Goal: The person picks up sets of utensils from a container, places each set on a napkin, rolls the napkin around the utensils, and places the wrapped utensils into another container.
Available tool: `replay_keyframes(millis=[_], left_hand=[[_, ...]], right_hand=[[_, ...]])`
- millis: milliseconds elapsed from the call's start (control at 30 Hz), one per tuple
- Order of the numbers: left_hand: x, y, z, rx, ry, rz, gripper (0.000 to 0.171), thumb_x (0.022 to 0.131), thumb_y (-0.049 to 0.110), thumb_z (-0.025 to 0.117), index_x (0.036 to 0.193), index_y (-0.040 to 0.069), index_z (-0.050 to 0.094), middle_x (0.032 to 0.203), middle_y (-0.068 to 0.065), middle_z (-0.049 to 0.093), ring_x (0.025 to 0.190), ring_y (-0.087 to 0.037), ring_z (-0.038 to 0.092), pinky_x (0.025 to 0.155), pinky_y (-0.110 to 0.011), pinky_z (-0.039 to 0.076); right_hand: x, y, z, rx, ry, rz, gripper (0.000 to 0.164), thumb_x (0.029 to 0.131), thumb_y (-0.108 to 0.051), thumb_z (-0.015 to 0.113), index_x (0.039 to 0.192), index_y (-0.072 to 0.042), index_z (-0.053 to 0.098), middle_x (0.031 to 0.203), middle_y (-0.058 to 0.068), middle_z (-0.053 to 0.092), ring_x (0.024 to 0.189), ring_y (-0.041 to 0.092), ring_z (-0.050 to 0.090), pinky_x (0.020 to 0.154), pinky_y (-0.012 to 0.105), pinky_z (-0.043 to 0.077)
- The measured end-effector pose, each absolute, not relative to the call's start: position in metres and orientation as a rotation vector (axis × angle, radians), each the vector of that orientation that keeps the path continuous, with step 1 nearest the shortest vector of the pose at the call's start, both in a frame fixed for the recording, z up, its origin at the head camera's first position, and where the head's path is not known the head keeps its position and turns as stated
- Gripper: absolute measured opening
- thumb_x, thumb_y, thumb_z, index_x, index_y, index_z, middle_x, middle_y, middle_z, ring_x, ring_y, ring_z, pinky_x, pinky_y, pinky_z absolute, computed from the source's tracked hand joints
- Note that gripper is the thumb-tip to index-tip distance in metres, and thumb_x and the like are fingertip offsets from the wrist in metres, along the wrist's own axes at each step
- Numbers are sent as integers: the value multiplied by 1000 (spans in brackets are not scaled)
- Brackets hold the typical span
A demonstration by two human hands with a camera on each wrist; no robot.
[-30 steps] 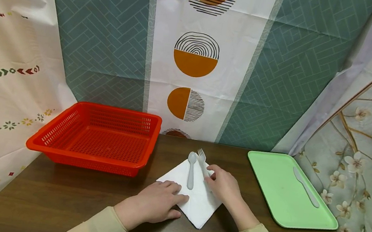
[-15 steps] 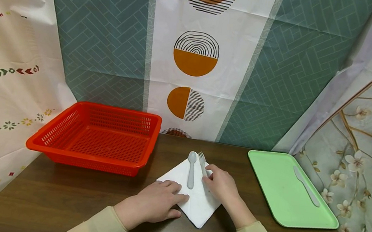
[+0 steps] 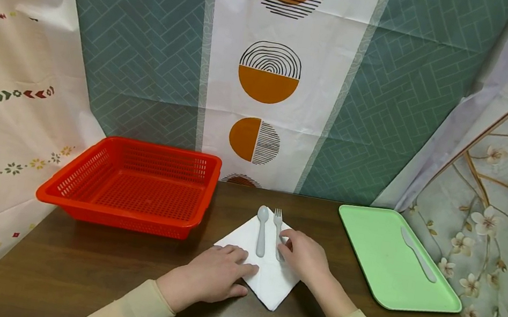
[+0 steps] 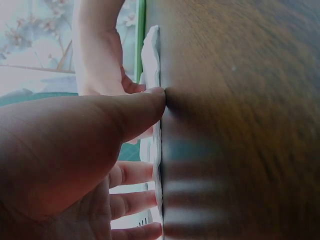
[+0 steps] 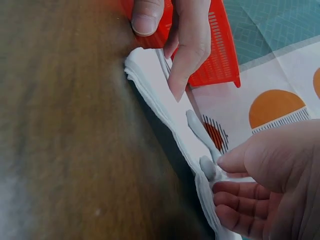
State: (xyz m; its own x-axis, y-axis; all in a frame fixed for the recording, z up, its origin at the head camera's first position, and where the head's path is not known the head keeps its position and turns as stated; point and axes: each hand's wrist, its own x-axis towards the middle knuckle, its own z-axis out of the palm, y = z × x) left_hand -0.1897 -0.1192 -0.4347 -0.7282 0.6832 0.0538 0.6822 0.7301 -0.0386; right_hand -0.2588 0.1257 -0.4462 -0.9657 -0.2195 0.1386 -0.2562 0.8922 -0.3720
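A white folded napkin (image 3: 270, 290) lies on the table, turned cornerwise, with a grey plastic spoon (image 3: 261, 235) and a grey plastic fork (image 3: 278, 220) on it. My right hand (image 3: 307, 257) pinches the fork by its handle, thumb and fingers on either side; the fork lies beside the spoon, almost parallel. The handle end of the fork (image 5: 206, 169) shows below the thumb in the right wrist view. Spread fingers of my left hand (image 3: 214, 276) rest on the napkin's left edge, the thumb lower down by the table.
A red perforated basket (image 3: 123, 220) stands at the left. On the right is a light green tray (image 3: 380, 263) with a grey plastic knife (image 3: 418, 256) on it. Patterned cloths hang behind the wooden table (image 3: 86, 276) and along both sides.
The fork's tines have swung to the right, so it now lies straighter beside the spoon. My right hand has turned slightly with it; the left hand and napkin keep their places.
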Motion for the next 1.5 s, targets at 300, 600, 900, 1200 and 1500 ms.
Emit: replay_keyframes(millis=[300, 600, 900, 1200, 1500], left_hand=[[-190, -119, -434, -1139, -2843, 44, 45, 102, 49, 77, 143, 31, 71, 136, -4, 66, 130, -26, 63, 101, -46, 56], [-190, -120, -435, -1139, -2833, 35, 44, 101, 48, 78, 141, 32, 71, 134, -3, 66, 128, -25, 63, 98, -46, 57], [-190, -120, -435, -1141, -2822, 36, 43, 101, 48, 79, 140, 32, 71, 132, -3, 66, 126, -25, 63, 96, -46, 57], [-190, -120, -436, -1138, -2834, 32, 44, 101, 48, 78, 142, 32, 71, 133, -3, 66, 127, -24, 63, 97, -46, 57], [-191, -120, -437, -1134, -2833, 39, 45, 101, 48, 78, 142, 32, 71, 134, -3, 66, 128, -25, 63, 98, -46, 57]], right_hand=[[-244, 137, -448, 664, -2867, 471, 29, 94, -13, 89, 122, -11, 80, 101, 0, 69, 87, 16, 63, 75, 38, 55], [-244, 139, -451, 750, -2852, 405, 34, 94, -14, 90, 127, -12, 80, 119, 5, 72, 104, 23, 66, 86, 43, 58], [-246, 138, -456, 757, -2806, 410, 32, 95, -14, 89, 126, -12, 81, 125, 8, 74, 116, 29, 69, 95, 49, 59], [-246, 136, -457, 772, -2791, 398, 30, 95, -15, 89, 124, -13, 81, 123, 7, 75, 116, 29, 70, 94, 49, 59], [-244, 134, -456, 773, -2784, 396, 29, 95, -15, 89, 123, -14, 81, 123, 6, 75, 116, 30, 70, 95, 50, 59]])
